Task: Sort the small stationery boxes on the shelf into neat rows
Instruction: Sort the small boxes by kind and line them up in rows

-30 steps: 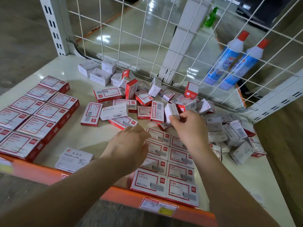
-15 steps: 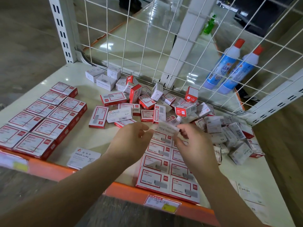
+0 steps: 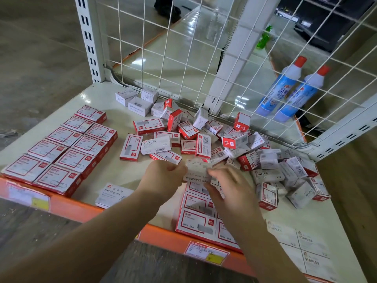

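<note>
A white box marked ROUND PAPER CLIPS (image 3: 196, 171) hangs just above the shelf's middle. My left hand (image 3: 163, 180) pinches its left end; my right hand (image 3: 228, 186) is at its right side, fingers blurred. Under my hands lie two neat columns of red-and-white staple boxes (image 3: 195, 221). A tidy block of larger red-and-white paper clip boxes (image 3: 61, 148) fills the left of the shelf. A loose heap of small boxes (image 3: 234, 144) lies behind and to the right.
The cream shelf (image 3: 114, 176) has an orange front rail (image 3: 81, 209) with price tags. A white wire mesh (image 3: 183, 58) closes the back. Two blue bottles (image 3: 289, 92) lie behind it. A white PAPER CLIPS box (image 3: 113, 194) and flat white STAPLES boxes (image 3: 302, 246) sit near the front.
My right hand lifted a white box from the heap and brought it toward me. My left hand rose off the staple boxes and took hold of its left end.
</note>
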A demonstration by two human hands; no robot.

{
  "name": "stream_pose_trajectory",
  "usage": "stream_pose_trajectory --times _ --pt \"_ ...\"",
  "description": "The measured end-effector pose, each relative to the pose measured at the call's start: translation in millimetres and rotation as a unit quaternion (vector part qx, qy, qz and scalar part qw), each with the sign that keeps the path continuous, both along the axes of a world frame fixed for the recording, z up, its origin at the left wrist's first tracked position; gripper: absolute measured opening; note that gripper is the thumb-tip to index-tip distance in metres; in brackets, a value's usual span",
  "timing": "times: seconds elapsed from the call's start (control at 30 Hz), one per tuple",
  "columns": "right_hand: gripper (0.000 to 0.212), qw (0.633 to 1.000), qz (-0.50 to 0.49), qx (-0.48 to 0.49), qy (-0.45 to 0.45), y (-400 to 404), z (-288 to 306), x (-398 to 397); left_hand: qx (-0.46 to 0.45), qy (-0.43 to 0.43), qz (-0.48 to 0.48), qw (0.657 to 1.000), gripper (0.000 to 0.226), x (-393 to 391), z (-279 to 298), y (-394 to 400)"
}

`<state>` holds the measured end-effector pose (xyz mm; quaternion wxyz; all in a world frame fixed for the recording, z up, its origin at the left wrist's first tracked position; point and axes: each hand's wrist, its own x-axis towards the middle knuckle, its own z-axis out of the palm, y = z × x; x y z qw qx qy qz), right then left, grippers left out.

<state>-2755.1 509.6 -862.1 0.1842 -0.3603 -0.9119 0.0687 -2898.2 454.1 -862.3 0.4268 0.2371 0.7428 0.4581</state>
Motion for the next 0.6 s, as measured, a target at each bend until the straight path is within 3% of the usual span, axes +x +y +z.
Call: stream_pose_trajectory --times 0.23,0.43,0.6 --pt "0.037 0.993 0.001 -0.111 0.05 8 2 9 0.011 -0.03 0.026 0.999 0.017 -1 -3 -4" --pt "0.057 0.984 0.008 -0.175 -0.032 11 7 9 0.04 0.006 -0.003 0.999 0.029 -2 -8 -8" --pt "0.052 0.984 0.012 -0.18 -0.011 10 8 7 0.059 0.026 -0.025 0.998 0.031 -2 -10 -12"
